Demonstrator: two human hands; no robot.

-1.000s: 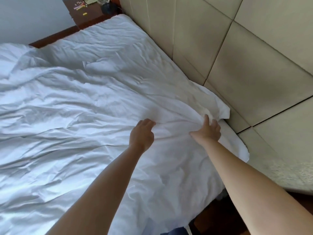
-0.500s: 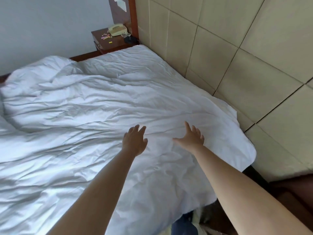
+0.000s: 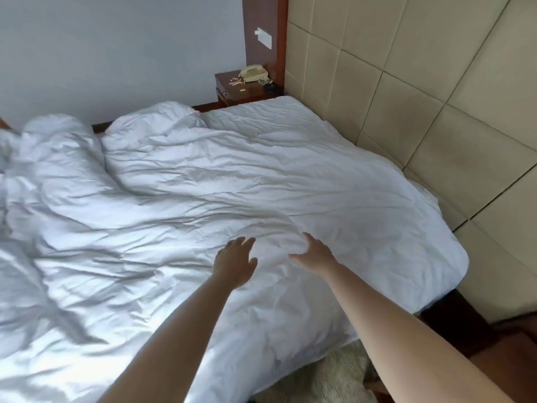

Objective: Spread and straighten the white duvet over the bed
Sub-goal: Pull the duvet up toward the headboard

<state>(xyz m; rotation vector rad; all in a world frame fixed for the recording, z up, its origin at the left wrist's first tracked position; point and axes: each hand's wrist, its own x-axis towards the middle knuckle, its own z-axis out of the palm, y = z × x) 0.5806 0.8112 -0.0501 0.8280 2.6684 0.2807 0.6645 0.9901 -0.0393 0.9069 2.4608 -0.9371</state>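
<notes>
Left hand (image 3: 234, 264): fingers spread and nearly straight, palm down on or just above the white duvet (image 3: 261, 175); it grips nothing. Whether the palm truly touches the cloth I cannot tell.
Right hand (image 3: 315, 253): also flat and spread, thumb out to the left, holding nothing; it lies just right of the left hand, with a small raised puff of cloth between the two.
Duvet, where it is: over the bed (image 3: 444, 303), covering it from the near edge to the far side, its right edge running along the padded headboard (image 3: 436, 112).
Done, as I judge it: the right part, nearest the headboard, lies fairly flat, and the near right corner hangs over the corner of the bed. That end looks roughly placed.
Left to do: the left part is bunched into thick rolls and deep folds, with a long crease running between two heaped masses at the far left. Fine wrinkles cross the middle. The near edge hangs unevenly over the side.
Stage: well short of finished; perhaps half spread, hardly smoothed.
Next, by my guess: sweeping the palms outward over the puff, then pulling the left heaps flat.
Beyond the bed: a wooden nightstand (image 3: 232, 93) at the far right corner, carrying a telephone (image 3: 252, 73).
</notes>
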